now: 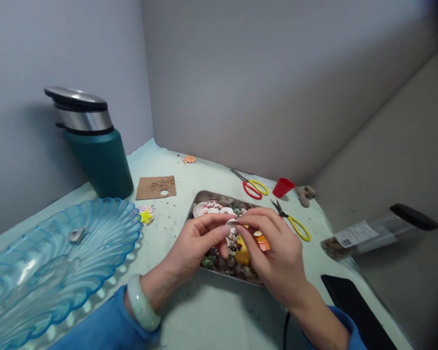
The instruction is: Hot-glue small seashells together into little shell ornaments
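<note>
Above a metal tray [223, 275], my left hand [199, 236] and my right hand [275, 243] meet fingertip to fingertip. Between them they pinch a small white piece [232, 221] with a dark edge; its exact kind is too small to make out. The tray holds many greenish and brown bead-like stones [213, 262], white and red-patterned flat pieces [209, 207], and a yellow piece [243, 252] partly covered by my right hand. Both hands hide much of the tray's middle and right side.
Left stand a blue scalloped plate [105, 243] and a teal bottle [100, 163]. Behind lie brown card [149, 188], red-yellow scissors [253, 187] and a red cup [282, 186]. More scissors [297, 226], a clear container [372, 236] and a black phone-like slab [357, 311] are right.
</note>
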The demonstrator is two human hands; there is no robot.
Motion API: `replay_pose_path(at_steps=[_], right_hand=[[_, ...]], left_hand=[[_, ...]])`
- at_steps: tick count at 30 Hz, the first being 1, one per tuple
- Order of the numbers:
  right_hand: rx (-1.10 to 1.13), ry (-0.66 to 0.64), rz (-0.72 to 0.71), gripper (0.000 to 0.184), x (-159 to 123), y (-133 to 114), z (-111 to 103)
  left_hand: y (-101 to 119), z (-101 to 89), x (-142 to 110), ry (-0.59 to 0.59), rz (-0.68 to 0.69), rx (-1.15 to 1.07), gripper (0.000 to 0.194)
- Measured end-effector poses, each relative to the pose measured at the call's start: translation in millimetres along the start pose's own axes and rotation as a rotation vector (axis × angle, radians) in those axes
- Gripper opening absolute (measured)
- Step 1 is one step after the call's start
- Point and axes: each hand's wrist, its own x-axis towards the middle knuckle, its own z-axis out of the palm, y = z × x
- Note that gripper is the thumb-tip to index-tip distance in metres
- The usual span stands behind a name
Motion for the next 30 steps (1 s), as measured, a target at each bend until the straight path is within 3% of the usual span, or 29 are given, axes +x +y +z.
replay_pose_path(at_steps=[5,12,30], right_hand=[[-0.077,0.008,-0.088,0.013,-2.5,2.4,1.4],[-0.052,-0.01,-0.052,0.009,-3.2,-0.3,3.4],[-0.135,-0.046,-0.113,0.009,-1.2,-5.3,3.2]], left_hand=[[0.5,0.5,-0.3,-0.001,-0.002,-0.014,0.025],[2.0,1.5,-0.4,-0.001,-0.024,-0.03,0.025],[2.5,2.6,0.8,0.032,-0.01,0.058,0.021]])
